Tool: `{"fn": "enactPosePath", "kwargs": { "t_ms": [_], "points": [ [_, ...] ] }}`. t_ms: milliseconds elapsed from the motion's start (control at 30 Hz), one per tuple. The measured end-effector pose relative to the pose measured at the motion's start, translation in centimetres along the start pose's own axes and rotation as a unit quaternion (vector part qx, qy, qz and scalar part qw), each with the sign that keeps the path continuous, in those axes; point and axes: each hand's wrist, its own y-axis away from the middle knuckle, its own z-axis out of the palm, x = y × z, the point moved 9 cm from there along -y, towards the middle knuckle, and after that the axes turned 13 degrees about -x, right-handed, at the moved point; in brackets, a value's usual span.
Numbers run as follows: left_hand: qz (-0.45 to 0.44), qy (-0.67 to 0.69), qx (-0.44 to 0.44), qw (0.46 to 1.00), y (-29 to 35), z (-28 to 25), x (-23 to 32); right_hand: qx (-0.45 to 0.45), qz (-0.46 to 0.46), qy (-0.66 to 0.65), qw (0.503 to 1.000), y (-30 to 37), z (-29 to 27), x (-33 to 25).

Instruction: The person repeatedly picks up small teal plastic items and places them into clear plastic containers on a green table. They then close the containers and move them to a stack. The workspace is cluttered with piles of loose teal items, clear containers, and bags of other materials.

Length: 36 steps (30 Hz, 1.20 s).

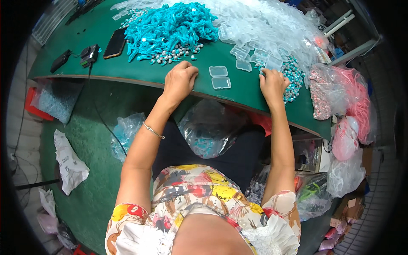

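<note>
Between my hands, a small clear plastic case lies open on the green table, its two halves side by side. My left hand is closed at the table's near edge, left of the case, fingers curled and pressed together. Whatever it may hold is hidden. Just beyond it are loose greyish beads along the front of a heap of turquoise cords. My right hand curls its fingers at the edge of a pile of blue-and-white beads; its fingertips are closed, and anything in them is too small to name.
A large heap of clear plastic cases covers the far right. On the left lie a phone and a small black device with a cable over the edge. Bags of pink beads and pink cords sit at the right end.
</note>
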Motion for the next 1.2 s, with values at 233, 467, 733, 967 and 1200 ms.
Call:
{"fn": "enactPosePath", "kwargs": {
  "t_ms": [233,467,733,967,1200],
  "points": [
    [-0.101,0.006,-0.019,0.995,-0.4,0.2,-0.8,-0.034,-0.019,0.099,0.994,-2.1,1.0,-1.4],
    [-0.088,0.034,-0.004,0.996,-0.1,0.7,-0.2,-0.035,-0.034,0.09,0.995,-1.7,0.5,-2.0],
    [-0.069,0.201,-0.032,0.977,-0.5,2.1,1.5,-0.014,-0.053,0.0,0.999,-1.5,0.4,-2.3],
    [-0.047,0.156,-0.059,0.985,-1.0,3.0,3.4,-0.078,-0.072,-0.299,0.948,-0.2,0.3,-5.4],
    [-0.032,0.096,-0.056,0.993,-1.3,3.1,4.2,-0.114,-0.127,-0.394,0.903,0.1,0.9,-9.1]
  ]
}}
